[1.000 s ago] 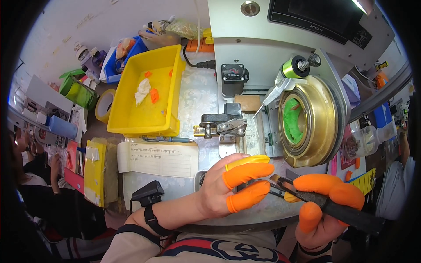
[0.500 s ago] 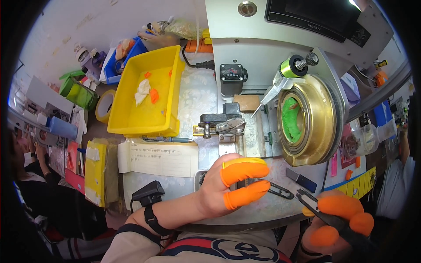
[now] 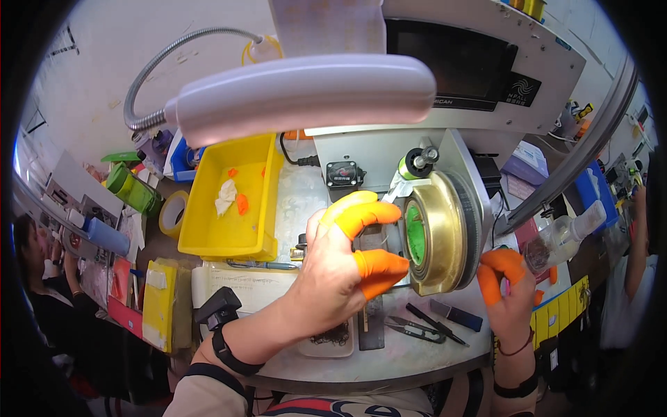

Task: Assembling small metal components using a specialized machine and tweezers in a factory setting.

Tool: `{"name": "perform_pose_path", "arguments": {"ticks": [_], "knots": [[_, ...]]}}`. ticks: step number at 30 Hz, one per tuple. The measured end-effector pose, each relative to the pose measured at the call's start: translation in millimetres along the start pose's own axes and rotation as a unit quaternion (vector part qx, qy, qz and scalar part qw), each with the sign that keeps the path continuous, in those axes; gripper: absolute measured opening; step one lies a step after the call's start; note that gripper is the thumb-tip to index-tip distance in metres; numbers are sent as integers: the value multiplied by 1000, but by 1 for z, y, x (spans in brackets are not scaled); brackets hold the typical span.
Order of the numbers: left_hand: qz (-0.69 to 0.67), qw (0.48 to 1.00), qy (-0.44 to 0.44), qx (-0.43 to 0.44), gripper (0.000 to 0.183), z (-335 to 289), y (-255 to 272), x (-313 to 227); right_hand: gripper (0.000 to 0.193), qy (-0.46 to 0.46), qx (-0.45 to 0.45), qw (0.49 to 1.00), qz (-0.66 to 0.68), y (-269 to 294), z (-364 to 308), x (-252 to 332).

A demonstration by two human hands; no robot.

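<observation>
A long white plastic lamp (image 3: 306, 97) overlaps the black rectangular screen (image 3: 462, 59). The round brass-coloured metal wheel (image 3: 445, 233) stands between the half-curled left hand (image 3: 337, 260), partly hiding small black machine parts (image 3: 301, 240), and the pinched right hand (image 3: 511, 302); whether either grips anything is indiscernible.

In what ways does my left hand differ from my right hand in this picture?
The left hand has thumb and fingers spread apart; the right hand has them curled close together. The left hand is left of the brass wheel; the right hand is to its right. Both hands wear orange finger covers.
</observation>
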State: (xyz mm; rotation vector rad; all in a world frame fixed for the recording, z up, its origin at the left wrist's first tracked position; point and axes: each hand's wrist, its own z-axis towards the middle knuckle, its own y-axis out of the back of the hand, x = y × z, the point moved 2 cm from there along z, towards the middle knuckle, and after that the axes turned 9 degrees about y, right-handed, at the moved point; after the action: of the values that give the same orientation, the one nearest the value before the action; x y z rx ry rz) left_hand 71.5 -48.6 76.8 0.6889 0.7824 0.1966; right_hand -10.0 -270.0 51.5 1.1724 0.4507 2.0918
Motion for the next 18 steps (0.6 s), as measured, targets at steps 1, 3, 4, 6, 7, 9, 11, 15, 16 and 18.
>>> {"name": "perform_pose_path", "arguments": {"ticks": [1,3,4,6,7,9,11,15,16,18], "knots": [[12,1000,0,11,26,7,-1,0,20,2,-6,1000,-1,0,10,-3],[13,999,-23,23,22,21,-8,5,21,-120,48,945,302,-13,29,-18],[21,999,-27,28,23,25,-9,7,21,-118,45,944,304,-16,40,-21],[45,998,-34,31,23,31,-10,7,22,-70,198,899,383,-26,55,-22],[54,998,-26,34,23,32,-11,7,22,-70,194,900,383,-26,60,-25],[72,997,-32,24,22,33,-14,6,25,-64,268,856,438,-31,66,-28],[86,995,-37,19,23,33,-16,4,26,12,260,897,358,-37,72,-28],[109,993,-45,8,25,33,-18,5,27,130,224,928,269,-44,77,-30],[107,993,-45,7,25,32,-17,3,27,130,225,928,267,-43,74,-30],[143,988,-51,-2,28,30,-16,1,23,139,184,956,179,-38,69,-31]]}}
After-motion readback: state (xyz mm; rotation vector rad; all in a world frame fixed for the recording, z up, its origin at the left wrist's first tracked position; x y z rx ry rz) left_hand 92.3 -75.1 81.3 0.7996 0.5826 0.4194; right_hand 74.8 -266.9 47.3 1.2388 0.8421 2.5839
